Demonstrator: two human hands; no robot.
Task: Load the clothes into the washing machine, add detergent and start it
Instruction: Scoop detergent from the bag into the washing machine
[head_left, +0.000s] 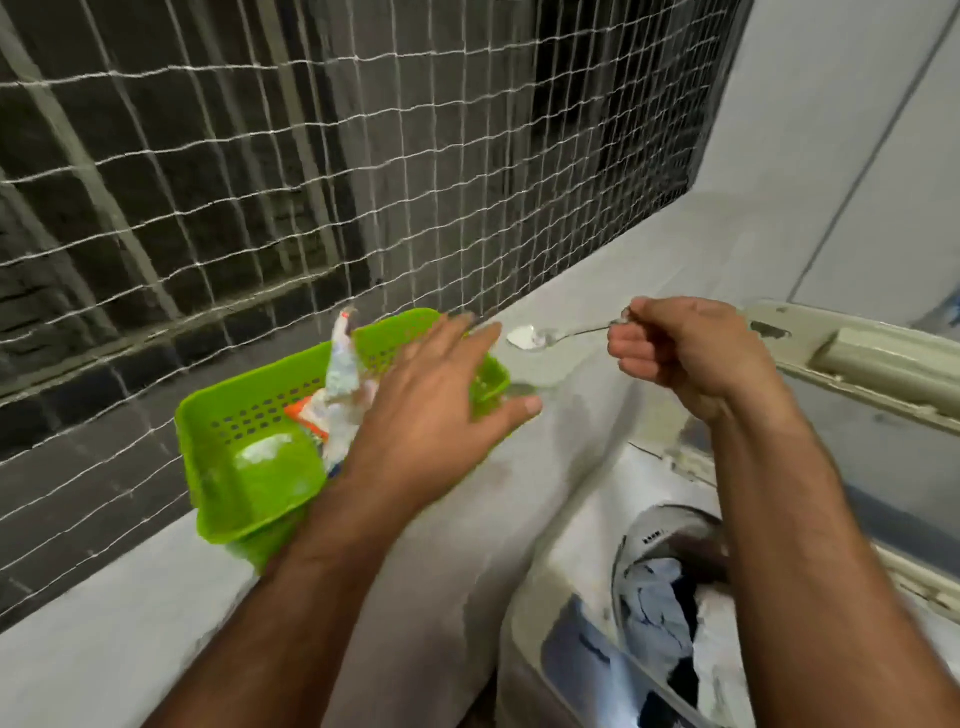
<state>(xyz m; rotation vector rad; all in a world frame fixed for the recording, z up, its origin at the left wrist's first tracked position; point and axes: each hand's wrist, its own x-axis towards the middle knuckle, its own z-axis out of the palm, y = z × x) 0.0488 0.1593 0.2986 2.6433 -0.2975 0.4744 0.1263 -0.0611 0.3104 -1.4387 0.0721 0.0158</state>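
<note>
My right hand (680, 353) pinches the handle of a metal spoon (540, 338) whose bowl carries white detergent powder, held level over the ledge. With fingers spread, my left hand (441, 405) hovers above the right end of a green plastic basket (249, 415). A crumpled detergent packet (343, 395) stands inside the basket, beside some spilled white powder. At the lower right the top-loading washing machine (566, 571) stands with its lid (852, 395) raised. Blue, dark and white clothes (660, 613) lie in its drum.
The basket sits on a grey concrete ledge (545, 291). Behind it a white string net (311, 156) covers a barred window opening. A pale wall (841, 156) rises at the far right behind the machine.
</note>
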